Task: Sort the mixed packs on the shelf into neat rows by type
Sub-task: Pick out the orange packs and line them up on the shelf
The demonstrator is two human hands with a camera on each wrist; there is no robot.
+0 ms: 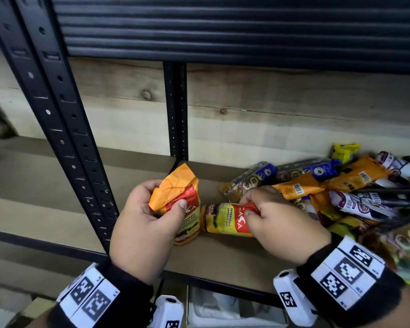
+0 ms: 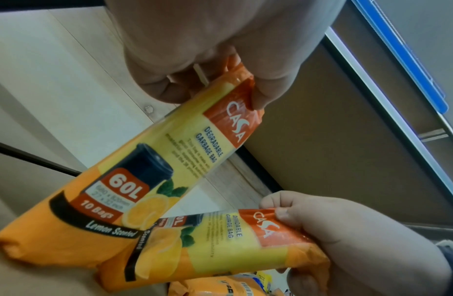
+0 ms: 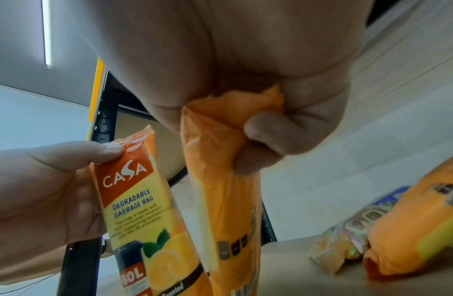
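Observation:
Two orange and yellow Casa garbage bag packs are in my hands above the brown shelf board (image 1: 223, 256). My left hand (image 1: 167, 197) pinches the crimped top of the first pack (image 1: 187, 221), which stands roughly upright with its bottom end on the board. My right hand (image 1: 247, 207) grips the red end of the second pack (image 1: 223, 221), which lies sideways with its other end close to the first. In the left wrist view the first pack (image 2: 169, 160) slants above the second pack (image 2: 220, 240). In the right wrist view my right hand (image 3: 235, 128) clutches the second pack's (image 3: 225, 200) bunched top.
A mixed pile of packs (image 1: 341, 185) in orange, blue, white and yellow covers the shelf's right side. A black upright post (image 1: 81, 162) stands just left of my left hand, and another post (image 1: 176, 110) stands at the back. A box (image 1: 223, 311) sits below the shelf.

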